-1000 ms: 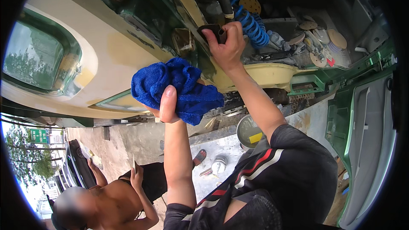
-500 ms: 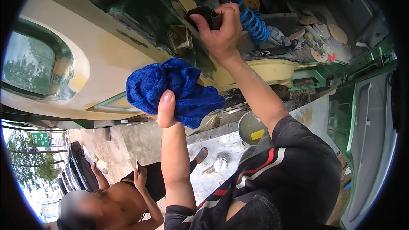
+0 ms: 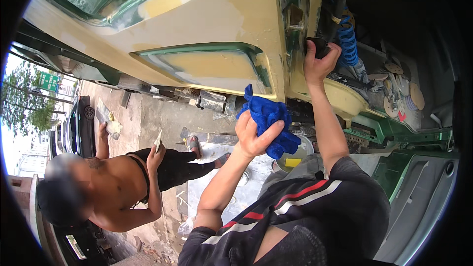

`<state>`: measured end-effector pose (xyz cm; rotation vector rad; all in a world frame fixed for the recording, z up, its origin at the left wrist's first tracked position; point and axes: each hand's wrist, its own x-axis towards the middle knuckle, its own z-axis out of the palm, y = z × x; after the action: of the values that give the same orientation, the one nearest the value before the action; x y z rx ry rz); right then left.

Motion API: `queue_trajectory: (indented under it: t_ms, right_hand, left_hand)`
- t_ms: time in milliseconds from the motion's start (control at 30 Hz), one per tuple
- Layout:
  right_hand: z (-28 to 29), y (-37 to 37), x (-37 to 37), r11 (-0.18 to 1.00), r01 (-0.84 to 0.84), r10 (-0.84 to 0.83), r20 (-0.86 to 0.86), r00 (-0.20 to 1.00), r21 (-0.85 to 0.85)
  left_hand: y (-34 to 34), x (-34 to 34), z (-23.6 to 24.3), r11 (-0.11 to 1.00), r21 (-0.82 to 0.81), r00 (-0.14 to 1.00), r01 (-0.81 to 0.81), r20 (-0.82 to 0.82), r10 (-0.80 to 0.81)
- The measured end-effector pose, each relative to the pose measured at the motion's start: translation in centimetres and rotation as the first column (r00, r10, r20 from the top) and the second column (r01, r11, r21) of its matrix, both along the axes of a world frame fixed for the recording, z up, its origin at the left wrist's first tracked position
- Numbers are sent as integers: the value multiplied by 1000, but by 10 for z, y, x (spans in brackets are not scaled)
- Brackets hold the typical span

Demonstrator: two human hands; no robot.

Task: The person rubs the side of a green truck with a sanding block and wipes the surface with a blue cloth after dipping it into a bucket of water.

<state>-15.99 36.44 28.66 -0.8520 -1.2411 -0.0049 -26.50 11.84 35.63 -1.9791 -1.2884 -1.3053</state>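
My left hand is closed around a crumpled blue cloth, held below the lower edge of the cream-and-green vehicle panel. Higher and to the right, my right hand grips a small dark folded sheet at the yellow door frame, its thumb and fingers bent round it. The frame's paint is patchy, with exposed green and grey. A coiled blue hose hangs just right of that hand.
Sanding discs lie inside the vehicle; a green door stands at right. Below are a bucket with a yellow piece and a pale board. At left a person holds flat pieces, near a parked car.
My view has swung, so the panel and frame sit farther right and more of the other person shows. The cloth is lower relative to the panel, with my left hand's fingers now visible.
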Motion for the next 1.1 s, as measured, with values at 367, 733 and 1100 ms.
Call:
queue_trajectory:
  t_ms: [367, 733, 1100]
  right_hand:
    - [32, 9, -4, 997, -35, 32, 33, 999, 74]
    - [82, 21, -11, 975, -96, 106, -37, 994, 202]
    - [121, 19, -20, 969, -106, 133, -110, 985, 222]
  left_hand:
    - [-144, 36, -227, 606, -787, 677, -116, 384, 628]
    - [-271, 37, -337, 437, -863, -280, -254, 498, 821]
    - [-307, 31, -332, 571, -779, -667, -259, 572, 478]
